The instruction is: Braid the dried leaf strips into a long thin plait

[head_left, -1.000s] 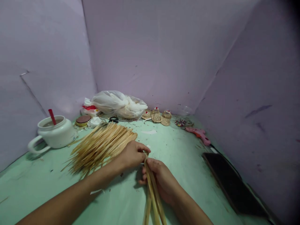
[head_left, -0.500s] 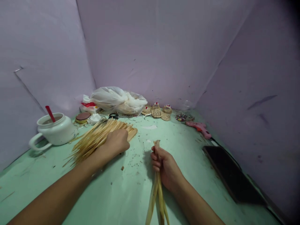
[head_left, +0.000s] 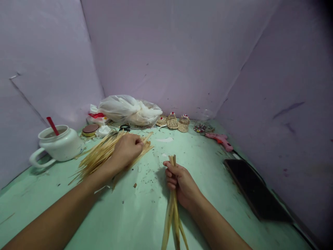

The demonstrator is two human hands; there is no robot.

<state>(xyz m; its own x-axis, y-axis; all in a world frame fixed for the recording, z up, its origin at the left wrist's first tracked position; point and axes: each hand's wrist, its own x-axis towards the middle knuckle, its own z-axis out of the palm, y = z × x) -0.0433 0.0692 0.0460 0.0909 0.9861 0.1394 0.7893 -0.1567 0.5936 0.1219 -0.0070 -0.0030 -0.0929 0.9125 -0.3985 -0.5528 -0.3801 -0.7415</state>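
Note:
A bundle of dried, straw-coloured leaf strips [head_left: 95, 159] lies spread on the left of the table. Over its right end rests my left hand [head_left: 128, 147], fingers curled closed; a strip end juts out beside the fist, though the fingertips are partly hidden. My right hand [head_left: 182, 182], to the right of the bundle, is closed round a few long leaf strips [head_left: 173, 222]. Their short ends poke up above the thumb and their long ends trail down towards me, spreading apart. The index finger is somewhat raised.
At the left stands a white pot [head_left: 63, 144] holding a red-handled tool. Along the back are a tied plastic bag [head_left: 130, 110], black scissors [head_left: 125, 128], small woven baskets [head_left: 172, 122] and beads [head_left: 201, 128]. A pink glue gun [head_left: 221, 140] and a dark tablet-like slab [head_left: 256, 191] lie right.
My left hand has moved slightly up and left over the bundle, and some strips have shifted, one sticking out below the wrist. My right hand keeps its strips, its index finger now lifted outward.

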